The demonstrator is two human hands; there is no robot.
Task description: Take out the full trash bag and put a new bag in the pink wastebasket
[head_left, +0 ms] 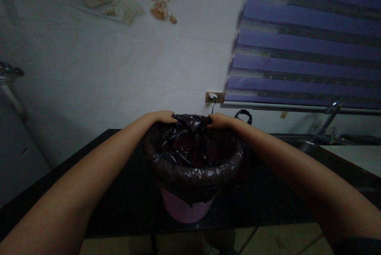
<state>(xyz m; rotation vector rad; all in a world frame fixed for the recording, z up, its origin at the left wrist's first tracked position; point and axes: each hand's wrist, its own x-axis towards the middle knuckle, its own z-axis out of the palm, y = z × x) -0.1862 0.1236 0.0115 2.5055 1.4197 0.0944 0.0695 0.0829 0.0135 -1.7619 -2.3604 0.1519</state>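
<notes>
A pink bucket-shaped bin (187, 210) stands on the dark countertop, lined with a black trash bag (193, 173). The bag is folded outward over the near rim and hangs partway down the front. At the far side of the rim, my left hand (163, 117) is closed on the bag's edge. Opposite it, to the right, my right hand (218, 121) grips the same far edge, with a stretch of bag pulled up between the two. The fingertips of both hands are partly hidden by the plastic.
The dark countertop (125, 195) runs along a tiled wall (133, 64). Behind my right hand are a black looped handle (245, 115) and a wall socket (214, 97) with a plugged-in cord. At the right are a faucet (329, 116), a sink and a purple blind (297, 48).
</notes>
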